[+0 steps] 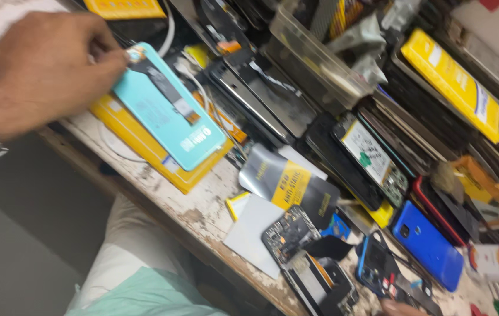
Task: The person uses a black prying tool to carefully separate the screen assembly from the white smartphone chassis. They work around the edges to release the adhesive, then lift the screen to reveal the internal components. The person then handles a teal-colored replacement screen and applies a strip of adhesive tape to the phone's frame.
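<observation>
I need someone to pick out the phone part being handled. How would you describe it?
On the worn wooden bench, far left, the left hand pinches a turquoise phone back panel atop a yellow box. Only it is pale turquoise, crossed by a dark ribbon strip.

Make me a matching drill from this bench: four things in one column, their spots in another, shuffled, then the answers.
Things:
1. Turquoise phone back
2. Blue phone back
3. Clear plastic tray
4. Left hand

Places:
A. Top middle, among the piled parts
B. On the flat yellow box
C. Lower right of the bench
D. Top left, fingers on the turquoise back's upper corner

Pairs: 1-B, 2-C, 3-A, 4-D
</observation>
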